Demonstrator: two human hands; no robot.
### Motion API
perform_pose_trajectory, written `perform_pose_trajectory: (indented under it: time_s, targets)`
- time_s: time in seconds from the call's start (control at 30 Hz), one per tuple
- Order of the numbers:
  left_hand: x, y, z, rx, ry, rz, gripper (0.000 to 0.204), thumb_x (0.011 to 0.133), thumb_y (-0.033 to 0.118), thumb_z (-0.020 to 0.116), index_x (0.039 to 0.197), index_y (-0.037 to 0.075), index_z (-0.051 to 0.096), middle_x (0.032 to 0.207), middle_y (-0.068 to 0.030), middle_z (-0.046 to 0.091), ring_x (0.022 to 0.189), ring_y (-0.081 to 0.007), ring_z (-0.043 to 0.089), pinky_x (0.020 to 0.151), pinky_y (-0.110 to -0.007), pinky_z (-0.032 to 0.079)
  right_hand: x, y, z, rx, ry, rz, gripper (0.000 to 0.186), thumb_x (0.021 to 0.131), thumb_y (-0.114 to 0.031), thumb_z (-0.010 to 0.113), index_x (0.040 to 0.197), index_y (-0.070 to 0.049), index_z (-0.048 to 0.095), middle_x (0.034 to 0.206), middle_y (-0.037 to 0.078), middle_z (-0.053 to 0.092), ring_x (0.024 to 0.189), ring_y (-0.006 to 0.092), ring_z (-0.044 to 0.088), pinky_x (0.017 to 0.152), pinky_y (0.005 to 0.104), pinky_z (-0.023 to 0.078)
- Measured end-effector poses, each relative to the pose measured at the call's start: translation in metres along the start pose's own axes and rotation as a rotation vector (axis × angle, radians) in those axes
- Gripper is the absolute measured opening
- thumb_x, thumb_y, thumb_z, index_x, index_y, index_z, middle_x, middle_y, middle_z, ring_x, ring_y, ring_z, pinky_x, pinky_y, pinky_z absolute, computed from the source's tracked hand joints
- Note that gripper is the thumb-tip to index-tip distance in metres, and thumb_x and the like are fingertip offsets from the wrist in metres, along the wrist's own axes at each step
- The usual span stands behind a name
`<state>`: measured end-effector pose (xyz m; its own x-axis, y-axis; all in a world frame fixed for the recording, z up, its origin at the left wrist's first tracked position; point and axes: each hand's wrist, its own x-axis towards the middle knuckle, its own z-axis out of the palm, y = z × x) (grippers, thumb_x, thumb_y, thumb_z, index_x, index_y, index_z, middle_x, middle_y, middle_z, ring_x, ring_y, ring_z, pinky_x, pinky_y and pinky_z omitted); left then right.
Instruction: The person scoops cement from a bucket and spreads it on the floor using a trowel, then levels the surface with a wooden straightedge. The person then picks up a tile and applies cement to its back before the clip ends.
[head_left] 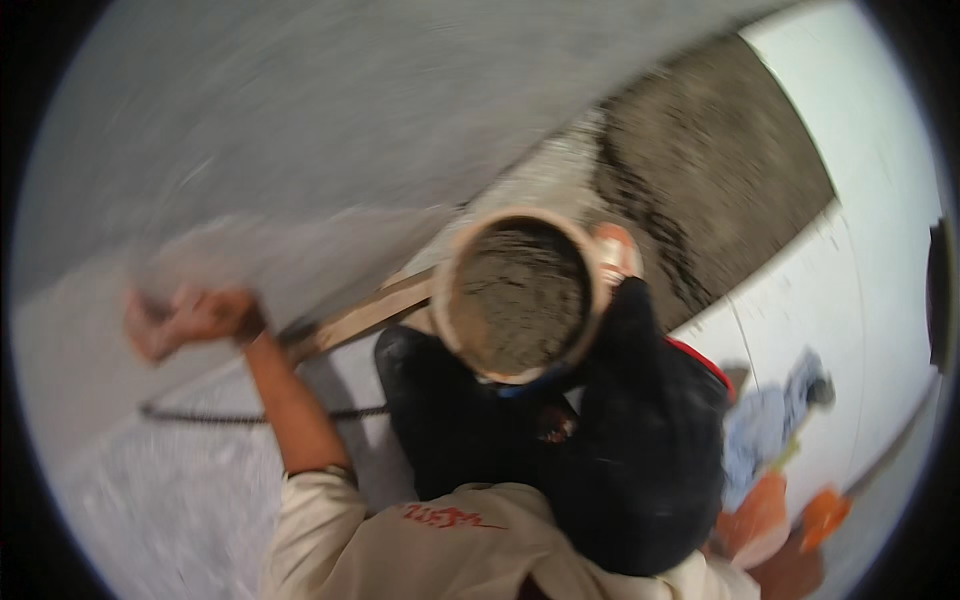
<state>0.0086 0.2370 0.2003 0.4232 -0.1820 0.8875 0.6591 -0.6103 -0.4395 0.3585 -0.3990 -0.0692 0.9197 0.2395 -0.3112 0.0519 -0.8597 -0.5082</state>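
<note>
My left hand [192,318] is out at the left, close to the pale grey wall [300,110]. Motion smears its fingers, which look bent, and I cannot make out whether anything is in them. Between my knees stands a round bucket [447,300] with a light rim, holding grey wet mortar [520,290]. A foot in a strapped sandal [617,252] is beside the bucket's right rim. My right hand does not show.
A rough mortar bed [720,160] covers floor beside white tiles [800,290]. A wooden strip [375,308] and a dark ribbed rod [215,415] lie at the left. Bluish cloth [760,430] and orange plastic bags [758,515] lie at the lower right.
</note>
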Motion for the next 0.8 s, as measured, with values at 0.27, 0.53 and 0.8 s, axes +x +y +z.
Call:
perform_pose_trajectory:
  time_s: [0.27,0.53,0.8]
  targets:
    - [-0.065,0.134,-0.152,-0.176,-0.382,-0.986,0.039,0.107,0.027,0.048,0.129,-0.004,0.053,0.123,-0.0148,0.058,0.122,-0.0267,0.053,0.111,-0.046,0.04,0.034,-0.031,0.01,0.008,-0.113,-0.175,0.035,0.104,-0.033,0.062,0.105,0.002,0.062,0.096,0.024,0.067,0.089,0.0371,0.065,0.083,0.0475,0.052]
    - [-0.178,0.118,-0.188,-0.027,0.074,-2.489,0.047,0.097,0.032,0.077,0.125,0.0,0.056,0.119,-0.0078,0.06,0.115,-0.0211,0.056,0.107,-0.048,0.043,0.06,-0.06,0.009,0.122,-0.151,-0.379,0.031,0.105,-0.027,0.061,0.102,0.003,0.063,0.093,0.02,0.067,0.085,0.0309,0.063,0.084,0.0428,0.053]
    - [-0.117,0.119,-0.181,-0.383,0.007,-2.018,0.032,0.103,0.022,0.071,0.126,0.002,0.059,0.129,-0.0114,0.064,0.124,-0.0248,0.06,0.104,-0.052,0.053,0.071,-0.235,0.027,0.275,-0.294,-0.556,0.017,0.105,-0.014,0.066,0.098,0.002,0.064,0.084,0.012,0.065,0.075,0.0193,0.06,0.071,0.0338,0.052]
